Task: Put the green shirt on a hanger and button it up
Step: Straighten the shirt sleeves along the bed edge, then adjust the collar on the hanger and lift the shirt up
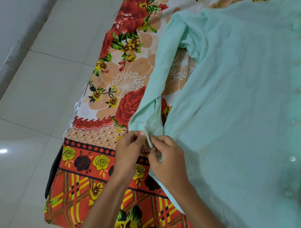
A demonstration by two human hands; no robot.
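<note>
The pale green shirt [237, 95] lies spread flat on a flowered bedsheet, its front placket with several clear buttons [292, 158] running down the right side. One sleeve [159, 82] stretches down to its cuff [146, 126]. My left hand [128, 153] and my right hand [167, 162] meet at that cuff, both pinching its edge between thumb and fingers. No hanger shows in view; the collar area is cut off at the top right.
The bedsheet [91, 172], red, orange and yellow with flowers, covers a bed whose left edge runs diagonally. A white tiled floor [29, 104] lies to the left, and a grey wall base [8, 36] crosses the upper left corner.
</note>
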